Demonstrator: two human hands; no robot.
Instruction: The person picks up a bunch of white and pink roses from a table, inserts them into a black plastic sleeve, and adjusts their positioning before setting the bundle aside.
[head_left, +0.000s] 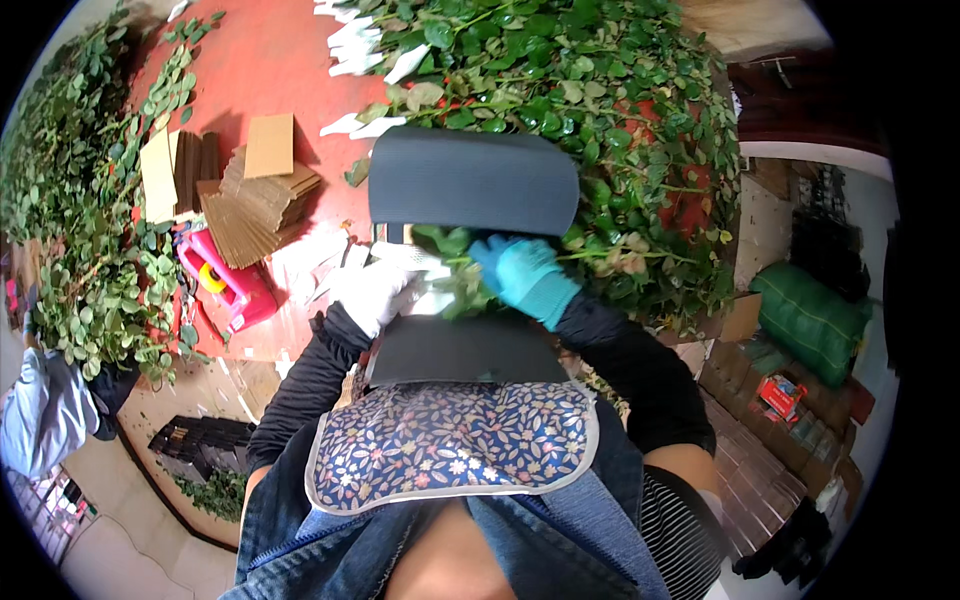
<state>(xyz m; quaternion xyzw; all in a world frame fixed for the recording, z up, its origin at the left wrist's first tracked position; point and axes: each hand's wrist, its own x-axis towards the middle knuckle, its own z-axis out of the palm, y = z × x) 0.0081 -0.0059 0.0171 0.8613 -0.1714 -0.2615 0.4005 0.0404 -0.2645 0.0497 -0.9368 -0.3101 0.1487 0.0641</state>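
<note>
My left hand (373, 294), in a white glove, has its fingers closed at the white netted flower sleeve (409, 256). My right hand (529, 276) wears a teal glove with blue fingertips and grips a leafy green stem (474, 289). Both hands are between two flaps of dark corrugated sheet: the upper flap (474, 180) rises behind them on the table side, and the lower flap (469, 350) lies against my floral apron (454, 442). Leaves and fingers hide part of the stem, and what lies between the flaps is only partly visible.
Leafy stems (600, 82) with white-sleeved heads (356, 45) cover the red table (255, 67) at right. To the left are cardboard pieces (259, 195), a pink tape dispenser (232, 289) and more foliage (67, 187). A person's sleeve (49, 412) shows at far left.
</note>
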